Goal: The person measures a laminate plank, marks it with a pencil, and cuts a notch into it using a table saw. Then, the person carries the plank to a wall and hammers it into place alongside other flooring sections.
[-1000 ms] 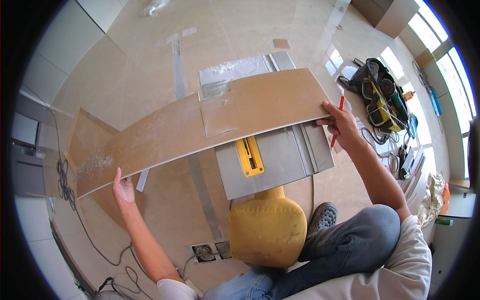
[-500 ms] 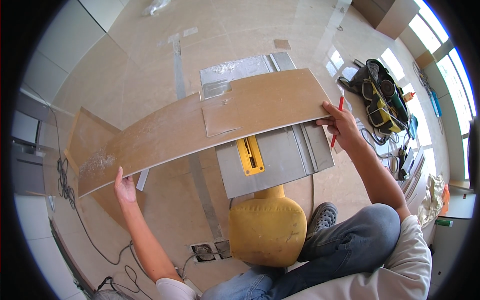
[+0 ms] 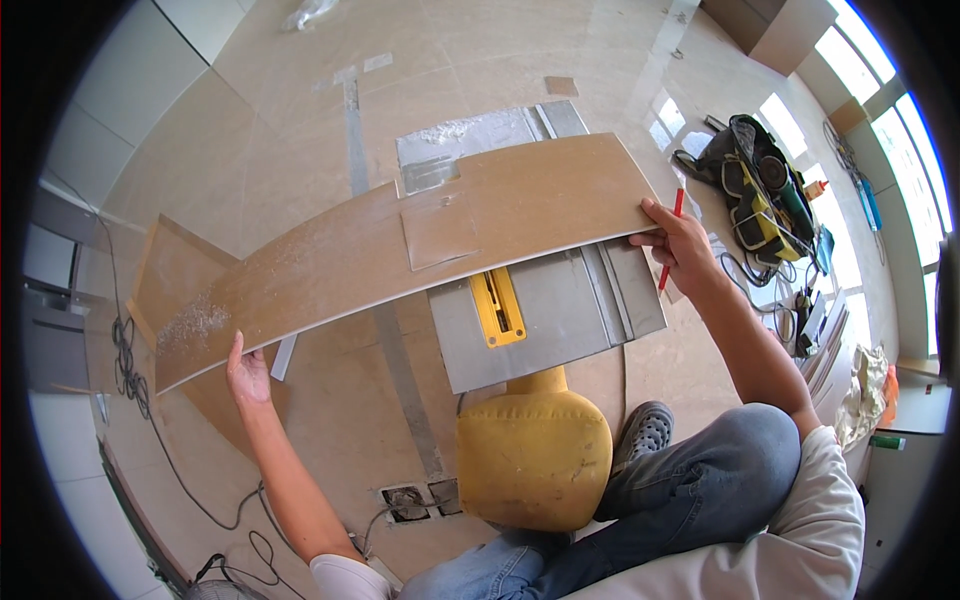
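Note:
A long brown panel [image 3: 330, 240] with a white near edge lies slantwise over the grey table saw top [image 3: 560, 310]. It has a notch in its far edge and a square outline marked below that notch. White dust sits on its left end. My left hand [image 3: 248, 372] grips the near edge at that end, thumb on top and fingers beneath. At the right end my right hand [image 3: 685, 245] pinches the corner, with a red pencil [image 3: 679, 203] also held between its fingers. The yellow blade insert [image 3: 497, 310] shows just nearer than the panel; the panel hides the saw's middle.
A yellow rounded saw housing [image 3: 535, 460] stands between my legs. More brown board [image 3: 180, 260] lies under the panel's left end. Cables [image 3: 130, 370] trail across the floor at left. A tool bag [image 3: 765, 190] with a grinder stands at right, near stacked strips [image 3: 830, 350].

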Available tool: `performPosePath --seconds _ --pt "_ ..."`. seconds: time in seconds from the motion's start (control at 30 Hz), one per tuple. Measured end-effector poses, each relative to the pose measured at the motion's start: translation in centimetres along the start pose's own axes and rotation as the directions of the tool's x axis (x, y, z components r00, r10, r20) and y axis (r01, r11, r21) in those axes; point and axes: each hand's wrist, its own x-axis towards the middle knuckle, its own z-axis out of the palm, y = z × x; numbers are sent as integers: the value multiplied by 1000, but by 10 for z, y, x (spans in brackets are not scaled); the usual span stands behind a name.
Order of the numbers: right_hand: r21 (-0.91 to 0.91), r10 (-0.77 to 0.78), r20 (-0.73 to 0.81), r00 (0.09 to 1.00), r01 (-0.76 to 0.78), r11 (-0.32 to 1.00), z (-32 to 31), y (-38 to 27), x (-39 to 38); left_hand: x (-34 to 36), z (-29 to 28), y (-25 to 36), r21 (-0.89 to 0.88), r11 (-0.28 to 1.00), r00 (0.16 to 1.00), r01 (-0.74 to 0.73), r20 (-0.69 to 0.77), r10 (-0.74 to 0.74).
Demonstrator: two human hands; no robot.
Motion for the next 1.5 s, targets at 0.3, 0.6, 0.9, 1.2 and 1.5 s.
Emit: performPosePath --seconds 0.3,0.6,0.9,1.2,1.5 --pt "-14 -16 -4 1000 16 1000 0 -2 0 7 -1 7 68 997 1000 -28 -8 28" --pt "-19 -9 -10 1000 9 1000 1 -2 -1 5 6 6 53 998 1000 -21 -13 22" --pt "-40 -3 -14 1000 3 999 -2 1 3 3 4 2 50 998 999 -33 -20 35" --pt "-65 0 17 1000 1 998 -5 3 5 5 -3 1 -1 1000 1000 -12 -29 12" --pt "-53 -7 18 1000 8 999 -6 5 6 1 -3 -3 8 1000 999 -14 -32 14"
